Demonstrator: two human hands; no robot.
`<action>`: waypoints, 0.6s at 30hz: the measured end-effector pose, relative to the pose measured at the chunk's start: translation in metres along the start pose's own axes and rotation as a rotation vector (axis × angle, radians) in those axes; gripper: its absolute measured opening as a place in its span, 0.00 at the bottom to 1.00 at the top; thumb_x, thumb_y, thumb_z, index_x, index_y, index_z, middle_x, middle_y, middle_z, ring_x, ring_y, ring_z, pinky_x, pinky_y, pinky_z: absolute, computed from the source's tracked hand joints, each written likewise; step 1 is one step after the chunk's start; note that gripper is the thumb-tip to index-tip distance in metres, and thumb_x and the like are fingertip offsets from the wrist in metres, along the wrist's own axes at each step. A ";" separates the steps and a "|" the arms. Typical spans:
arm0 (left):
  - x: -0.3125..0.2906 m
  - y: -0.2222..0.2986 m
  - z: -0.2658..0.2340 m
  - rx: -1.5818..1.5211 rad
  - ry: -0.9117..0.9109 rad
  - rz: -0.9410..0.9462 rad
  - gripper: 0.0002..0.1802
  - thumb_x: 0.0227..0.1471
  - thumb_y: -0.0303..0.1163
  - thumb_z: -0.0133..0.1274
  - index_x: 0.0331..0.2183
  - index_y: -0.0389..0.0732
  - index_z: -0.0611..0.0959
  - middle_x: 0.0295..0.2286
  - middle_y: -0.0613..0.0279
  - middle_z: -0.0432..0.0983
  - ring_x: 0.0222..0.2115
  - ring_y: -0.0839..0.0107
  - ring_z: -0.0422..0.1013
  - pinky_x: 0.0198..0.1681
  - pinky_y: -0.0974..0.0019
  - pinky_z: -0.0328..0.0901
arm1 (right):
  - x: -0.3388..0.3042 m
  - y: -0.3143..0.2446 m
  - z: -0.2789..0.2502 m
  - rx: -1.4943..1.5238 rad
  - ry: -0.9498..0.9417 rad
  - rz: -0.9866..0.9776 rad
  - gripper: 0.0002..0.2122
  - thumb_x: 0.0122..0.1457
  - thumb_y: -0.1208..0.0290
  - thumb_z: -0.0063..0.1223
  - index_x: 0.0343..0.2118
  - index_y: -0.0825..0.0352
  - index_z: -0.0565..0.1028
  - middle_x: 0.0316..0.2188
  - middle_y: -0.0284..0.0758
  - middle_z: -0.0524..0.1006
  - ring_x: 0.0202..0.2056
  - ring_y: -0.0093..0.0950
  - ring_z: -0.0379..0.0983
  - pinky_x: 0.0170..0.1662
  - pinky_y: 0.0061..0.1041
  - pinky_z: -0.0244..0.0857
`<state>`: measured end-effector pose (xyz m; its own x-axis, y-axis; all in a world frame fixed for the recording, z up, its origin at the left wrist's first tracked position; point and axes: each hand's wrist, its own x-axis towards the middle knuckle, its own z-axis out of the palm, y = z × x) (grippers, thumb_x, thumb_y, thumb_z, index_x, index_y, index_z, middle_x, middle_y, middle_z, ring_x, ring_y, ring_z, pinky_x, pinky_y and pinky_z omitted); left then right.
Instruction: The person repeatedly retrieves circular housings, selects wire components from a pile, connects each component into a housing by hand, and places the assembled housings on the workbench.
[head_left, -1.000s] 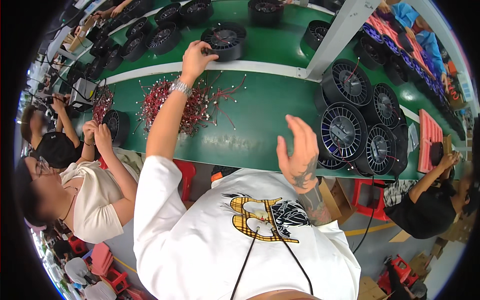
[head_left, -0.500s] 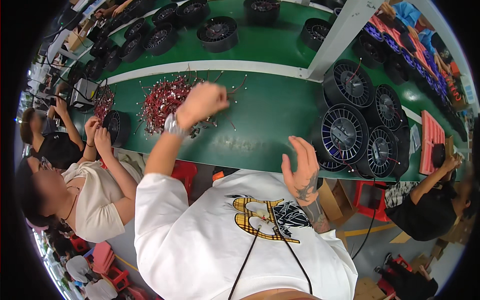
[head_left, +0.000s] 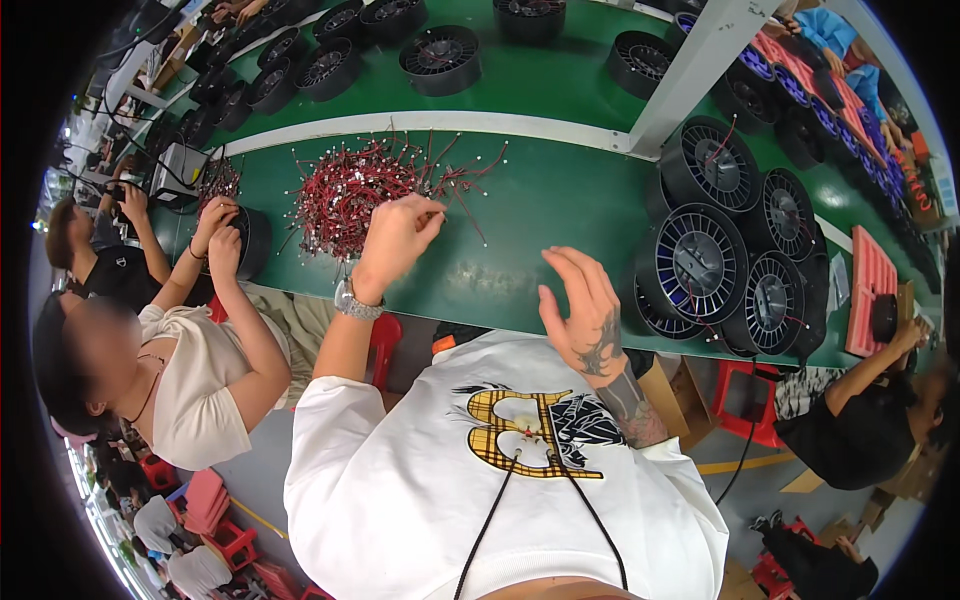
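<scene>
A tangled heap of short red and black wires with small white ends lies on the green table. At the heap's right edge is my left hand, with a metal watch on the wrist. Its thumb and fingers are drawn together in a pinch; whatever is between them is too small to make out. A few loose wires spread out just beyond these fingertips. My right hand hovers over the table's front edge, fingers stretched and thumb apart, holding nothing. The nearest things to it are stacked black fan-like wheels with slotted rims.
A white metal post rises behind the stacked wheels, joined to a white rail across the table. More black wheels stand beyond it. On the left a co-worker works with both hands beside another wheel. A pink tray is at right.
My left hand has come back toward me and turned, uncovering more of the wire heap. My right hand has shifted slightly left and farther over the table.
</scene>
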<state>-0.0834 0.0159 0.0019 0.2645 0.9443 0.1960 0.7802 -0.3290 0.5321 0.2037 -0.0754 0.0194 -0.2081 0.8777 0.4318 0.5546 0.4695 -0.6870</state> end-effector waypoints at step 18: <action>0.029 -0.014 -0.014 -0.614 -0.031 -0.315 0.11 0.52 0.20 0.65 0.40 0.29 0.87 0.30 0.58 0.85 0.28 0.77 0.78 0.34 0.74 0.74 | 0.019 0.017 0.037 0.190 -0.117 0.049 0.17 0.57 0.76 0.59 0.51 0.68 0.75 0.50 0.44 0.76 0.49 0.47 0.75 0.51 0.38 0.71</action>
<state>-0.0947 0.0477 0.0118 0.1015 0.9928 -0.0633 0.3622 0.0224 0.9318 0.1790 -0.0470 -0.0052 -0.2825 0.8999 0.3323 0.4072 0.4261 -0.8078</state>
